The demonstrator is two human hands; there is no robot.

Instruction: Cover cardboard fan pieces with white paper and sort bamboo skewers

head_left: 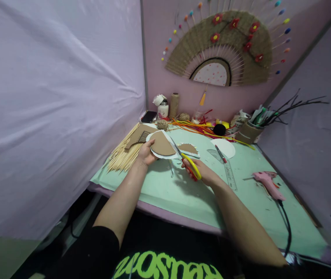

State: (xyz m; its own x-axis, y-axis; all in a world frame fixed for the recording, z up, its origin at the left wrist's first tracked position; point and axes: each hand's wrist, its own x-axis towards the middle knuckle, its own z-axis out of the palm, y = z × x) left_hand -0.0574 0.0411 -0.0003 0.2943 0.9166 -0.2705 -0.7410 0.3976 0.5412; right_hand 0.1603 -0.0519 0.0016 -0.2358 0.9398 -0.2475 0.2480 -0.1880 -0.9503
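My left hand (148,152) grips the edge of a half-round cardboard piece (162,143) backed with white material that sticks out past its rim. In my right hand (198,170) is a pair of scissors (193,164) with yellow and red handles. Their blades point up and left, beside the right edge of the white border; whether they touch it I cannot tell. Just behind the scissors lies a second half-round cardboard piece (188,148) with a notched light border.
Wooden sticks (121,159) and a cardboard cutout (136,140) lie at left. Coloured pipe cleaners (188,127) stretch along the back. A white disc (226,148), a pen (220,153) and a ruler (230,176) lie right of centre, with a pink glue gun (268,184) farther right.
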